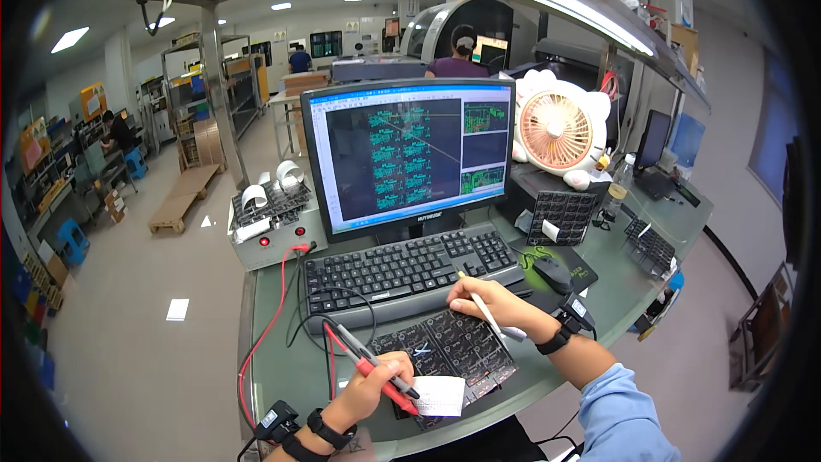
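We've got the L hand (374, 383) clenched on two probes (369, 363), one red, one black, tips pointing to 11 o'clock, leads running off to a grey box (272, 235) w/ red buttons at 10 o'clock. The R hand (487, 298) pinches a white pen (488, 315), tip down over the board (449, 351). Board is a dark PCB panel lying flat on the desk (282, 359), just in front of the keyboard (406, 269), w/ a white slip (439, 395) on its near edge. The monitor (409, 154) at 12 o'clock shows a board layout. We'd judge checking is mid-way: one pale X-like mark sits on the panel (can't tell if it's ink), most cells unmarked, probes not touching it.
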Demonstrator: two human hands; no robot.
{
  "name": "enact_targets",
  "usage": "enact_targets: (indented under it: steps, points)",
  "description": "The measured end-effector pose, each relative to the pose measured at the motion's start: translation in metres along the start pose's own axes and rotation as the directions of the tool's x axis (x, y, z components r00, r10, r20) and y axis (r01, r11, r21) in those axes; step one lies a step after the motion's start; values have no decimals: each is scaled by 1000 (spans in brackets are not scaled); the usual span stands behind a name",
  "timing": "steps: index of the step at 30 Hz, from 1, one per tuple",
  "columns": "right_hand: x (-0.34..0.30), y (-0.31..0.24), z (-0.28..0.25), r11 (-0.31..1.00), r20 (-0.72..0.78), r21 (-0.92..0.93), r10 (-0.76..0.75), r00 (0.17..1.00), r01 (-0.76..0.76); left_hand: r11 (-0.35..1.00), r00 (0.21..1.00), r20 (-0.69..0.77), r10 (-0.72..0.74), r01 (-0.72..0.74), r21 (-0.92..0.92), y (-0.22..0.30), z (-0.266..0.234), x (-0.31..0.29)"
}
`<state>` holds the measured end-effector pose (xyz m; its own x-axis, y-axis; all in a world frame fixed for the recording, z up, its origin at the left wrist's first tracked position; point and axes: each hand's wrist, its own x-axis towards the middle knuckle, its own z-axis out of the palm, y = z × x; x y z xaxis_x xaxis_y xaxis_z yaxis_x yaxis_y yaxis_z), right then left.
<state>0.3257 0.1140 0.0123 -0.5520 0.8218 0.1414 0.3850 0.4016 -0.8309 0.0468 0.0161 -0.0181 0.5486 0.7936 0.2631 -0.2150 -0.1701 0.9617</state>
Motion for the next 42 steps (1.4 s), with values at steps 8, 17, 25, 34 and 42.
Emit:
enact_targets:
  steps: [8,17,25,34,42]
  points:
    - [-22,15,-4,941,-8,327,91,996,-84,992,990,92,-103,96,82,22,-24,15]
    - [-28,21,-3,1000,-23,-26,16,1000,-17,953,883,-359,-302,275,-125,11,-26,8]
    - [-25,20,-2,987,31,-153,64,997,-58,947,804,-513,-301,186,-263,4,-30,10]
    - [-25,19,0,981,41,-182,77,996,-68,905,709,-564,-423,305,-295,7,-32,16]
    - [-25,17,0,974,40,-222,63,997,-53,907,770,-487,-412,294,-303,-4,-36,7]
